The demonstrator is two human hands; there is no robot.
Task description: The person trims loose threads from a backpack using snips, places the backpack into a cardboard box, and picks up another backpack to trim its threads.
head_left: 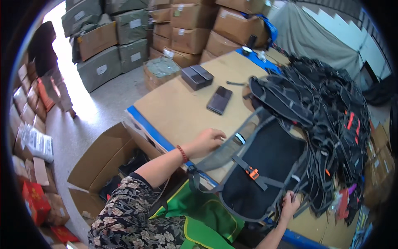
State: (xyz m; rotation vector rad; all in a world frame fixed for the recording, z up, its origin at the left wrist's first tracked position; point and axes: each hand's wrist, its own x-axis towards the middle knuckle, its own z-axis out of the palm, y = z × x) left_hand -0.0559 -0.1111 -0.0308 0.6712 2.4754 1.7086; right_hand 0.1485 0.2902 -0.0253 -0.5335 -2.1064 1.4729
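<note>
A black backpack (265,153) with grey edging lies on the table in front of me, its padded panel facing up. An orange buckle (252,173) sits on the grey webbing across it. My left hand (207,142) is beside the grey mesh shoulder strap (229,146), fingers curled in; whatever is in them, if anything, is hidden. A red bead bracelet (182,154) circles that wrist. At the lower right side of the backpack, the fingers of my right hand (290,204) are closed on a dark strap by its edge.
A big heap of black backpacks (327,95) covers the table's right side. Two dark boxes (197,77) (219,100) lie farther back on the tabletop (166,103). An open carton (101,159) with dark items stands left of the table. Stacked cartons (186,39) and a person (47,62) are beyond.
</note>
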